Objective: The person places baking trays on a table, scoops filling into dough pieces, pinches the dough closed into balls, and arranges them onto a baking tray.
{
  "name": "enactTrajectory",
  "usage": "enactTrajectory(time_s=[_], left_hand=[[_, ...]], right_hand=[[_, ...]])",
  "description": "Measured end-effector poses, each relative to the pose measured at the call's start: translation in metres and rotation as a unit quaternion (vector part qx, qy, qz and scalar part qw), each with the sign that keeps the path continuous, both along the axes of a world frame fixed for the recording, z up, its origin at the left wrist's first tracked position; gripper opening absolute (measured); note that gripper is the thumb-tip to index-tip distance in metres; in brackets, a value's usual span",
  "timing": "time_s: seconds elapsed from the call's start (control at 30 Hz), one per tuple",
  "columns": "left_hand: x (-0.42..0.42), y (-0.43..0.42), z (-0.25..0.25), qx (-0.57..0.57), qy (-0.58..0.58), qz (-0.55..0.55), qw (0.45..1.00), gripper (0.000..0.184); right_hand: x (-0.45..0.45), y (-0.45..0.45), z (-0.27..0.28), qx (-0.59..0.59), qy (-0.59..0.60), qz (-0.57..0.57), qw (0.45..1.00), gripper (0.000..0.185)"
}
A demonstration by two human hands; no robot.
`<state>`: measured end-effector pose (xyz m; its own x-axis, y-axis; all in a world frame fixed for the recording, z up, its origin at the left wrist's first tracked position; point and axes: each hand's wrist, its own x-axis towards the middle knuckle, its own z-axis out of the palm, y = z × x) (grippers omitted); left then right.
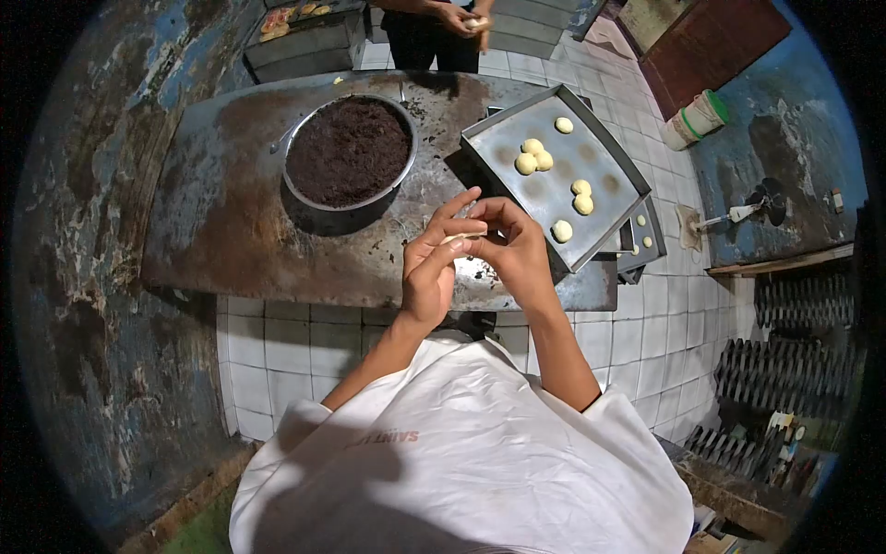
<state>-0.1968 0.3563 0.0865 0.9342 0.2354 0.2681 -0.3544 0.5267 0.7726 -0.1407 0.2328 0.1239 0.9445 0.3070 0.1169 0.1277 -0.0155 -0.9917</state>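
Note:
A small piece of pale dough is pinched between my two hands above the table's near edge; the fingers cover most of it. My left hand cups it from the left, thumb and fingers closed on it. From the right, my right hand grips its edge with bent fingers and thumb. Beyond them to the left stands a metal bowl of dark brown crumbly filling. To the right lies a metal baking tray with several pale dough balls, some touching one another.
The worn table carries dark crumbs near my hands. Another tray with dough pieces sits partly under the first one. Across the table a person's hands hold a dough piece. A lidded bucket stands by the right wall.

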Motion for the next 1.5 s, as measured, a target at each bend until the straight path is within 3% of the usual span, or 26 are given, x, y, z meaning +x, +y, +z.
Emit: enactTrajectory(time_s=[0.03, 0.07, 0.17, 0.2, 0.27, 0.3, 0.43, 0.53, 0.6, 0.67, 0.73, 0.8, 0.93, 1.07, 1.13, 1.2, 1.23, 1.27, 1.33, 1.37, 1.4, 1.47, 1.5], left_hand=[[-0.001, 0.002, 0.003, -0.006, -0.003, -0.009, 1.0, 0.033], [-0.002, 0.003, 0.006, -0.008, -0.002, -0.008, 1.0, 0.033], [-0.004, -0.001, 0.0, -0.161, 0.116, 0.013, 0.98, 0.034], [-0.003, 0.001, -0.007, -0.161, 0.116, 0.014, 0.98, 0.034], [-0.006, 0.005, -0.022, -0.156, 0.206, 0.054, 0.965, 0.033], [-0.008, 0.005, -0.023, -0.145, 0.249, 0.083, 0.954, 0.032], [-0.007, -0.011, -0.021, -0.154, 0.191, 0.059, 0.968, 0.031], [-0.003, -0.025, -0.019, -0.115, 0.171, 0.069, 0.976, 0.031], [0.007, -0.038, -0.022, -0.105, 0.155, 0.075, 0.979, 0.029], [0.022, -0.053, -0.031, -0.025, 0.095, 0.132, 0.986, 0.027], [0.035, -0.07, -0.03, -0.048, 0.108, 0.139, 0.983, 0.023], [0.048, -0.087, -0.034, -0.102, 0.174, 0.158, 0.967, 0.019], [0.072, -0.106, -0.046, -0.161, 0.286, 0.146, 0.933, 0.022], [0.087, -0.146, -0.032, -0.14, 0.293, 0.134, 0.936, 0.028], [0.092, -0.166, -0.029, -0.099, 0.303, 0.137, 0.938, 0.033], [0.098, -0.183, -0.023, 0.033, 0.258, 0.125, 0.958, 0.042], [0.101, -0.19, -0.031, 0.066, 0.263, 0.113, 0.956, 0.047], [0.104, -0.195, -0.033, 0.066, 0.267, 0.115, 0.955, 0.047], [0.106, -0.204, -0.035, 0.301, 0.16, 0.1, 0.935, 0.049], [0.108, -0.208, -0.038, 0.294, 0.175, 0.054, 0.938, 0.043], [0.107, -0.21, -0.052, 0.285, 0.187, 0.007, 0.94, 0.039], [0.105, -0.218, -0.049, 0.256, 0.218, -0.006, 0.942, 0.036], [0.102, -0.216, -0.055, 0.277, 0.204, 0.011, 0.939, 0.036]], right_hand=[[0.001, -0.002, -0.004, 0.032, 0.092, 0.054, 0.994, 0.021], [0.002, -0.003, -0.011, 0.03, 0.093, 0.054, 0.994, 0.021], [-0.002, -0.001, -0.021, -0.054, -0.021, 0.002, 0.998, 0.046], [-0.006, 0.002, -0.013, -0.054, -0.022, 0.003, 0.998, 0.046], [-0.017, 0.007, 0.001, -0.155, -0.18, 0.028, 0.971, 0.038], [-0.018, 0.007, -0.004, -0.176, -0.189, 0.034, 0.965, 0.034], [-0.011, -0.005, -0.025, -0.211, -0.238, -0.008, 0.948, 0.031], [0.004, -0.011, -0.023, -0.14, -0.21, -0.056, 0.966, 0.027], [0.011, -0.018, -0.021, -0.107, -0.123, -0.062, 0.985, 0.021], [0.018, -0.03, -0.026, 0.012, 0.107, 0.0, 0.994, 0.016], [0.022, -0.043, -0.029, -0.02, 0.071, -0.008, 0.997, 0.014], [0.023, -0.051, -0.034, -0.102, -0.124, -0.072, 0.984, 0.015], [0.031, -0.085, -0.031, -0.12, -0.086, 0.005, 0.989, 0.028], [0.057, -0.128, -0.064, -0.085, -0.09, 0.007, 0.992, 0.031], [0.068, -0.147, -0.061, -0.106, -0.074, -0.004, 0.992, 0.027], [0.082, -0.162, -0.06, -0.167, -0.113, -0.083, 0.976, 0.032], [0.088, -0.169, -0.072, -0.115, -0.062, -0.094, 0.987, 0.045], [0.093, -0.179, -0.076, -0.114, -0.058, -0.091, 0.988, 0.045], [0.101, -0.203, -0.077, -0.021, 0.18, 0.097, 0.979, 0.048], [0.105, -0.22, -0.096, 0.039, 0.289, 0.18, 0.939, 0.045], [0.107, -0.233, -0.103, 0.038, 0.29, 0.18, 0.939, 0.045], [0.121, -0.257, -0.111, 0.05, 0.402, 0.277, 0.871, 0.047], [0.137, -0.272, -0.109, -0.002, 0.382, 0.296, 0.875, 0.049]])
